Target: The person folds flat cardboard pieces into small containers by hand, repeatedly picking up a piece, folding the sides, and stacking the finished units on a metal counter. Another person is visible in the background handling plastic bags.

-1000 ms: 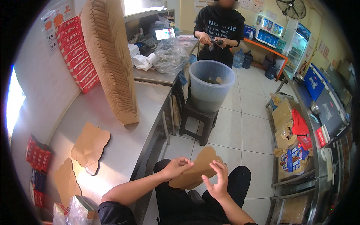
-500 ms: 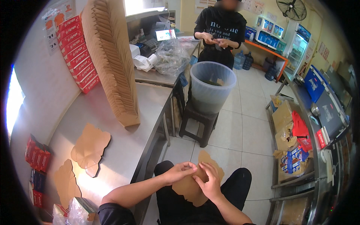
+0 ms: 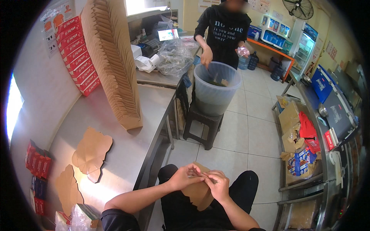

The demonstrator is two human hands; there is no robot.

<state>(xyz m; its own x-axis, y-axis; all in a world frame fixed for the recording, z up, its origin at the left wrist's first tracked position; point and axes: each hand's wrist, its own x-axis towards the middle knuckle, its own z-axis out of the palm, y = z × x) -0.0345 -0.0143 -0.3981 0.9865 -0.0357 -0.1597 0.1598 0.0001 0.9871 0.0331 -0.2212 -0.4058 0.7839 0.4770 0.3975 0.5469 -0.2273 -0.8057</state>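
Note:
Over my lap, both hands grip a brown cardboard blank [image 3: 198, 195] with a scalloped edge, partly bent up. My left hand [image 3: 185, 178] pinches its upper left part. Opposite it, my right hand [image 3: 219, 186] closes on the upper right side, the fingertips of both hands nearly meeting at a fold. To the left on the steel table [image 3: 115, 154] lie two piles of flat cardboard blanks, one farther pile [image 3: 91, 149] and one nearer pile [image 3: 67, 188]. Behind them rises a tall nested stack of folded cardboard boxes [image 3: 111, 65].
A co-worker [image 3: 223, 34] stands ahead, one hand over a translucent bucket [image 3: 217, 88] on a dark stool [image 3: 204, 127]. Red-and-white boxes [image 3: 77, 57] are stacked by the left wall. Plastic-wrapped boxes [image 3: 83, 215] sit at the near left. A steel counter [image 3: 308, 104] runs along the right.
My hands have drawn together and folded the cardboard blank, which now looks narrower. The co-worker's one hand has lowered toward the bucket, while the other has moved right holding a small clear bag.

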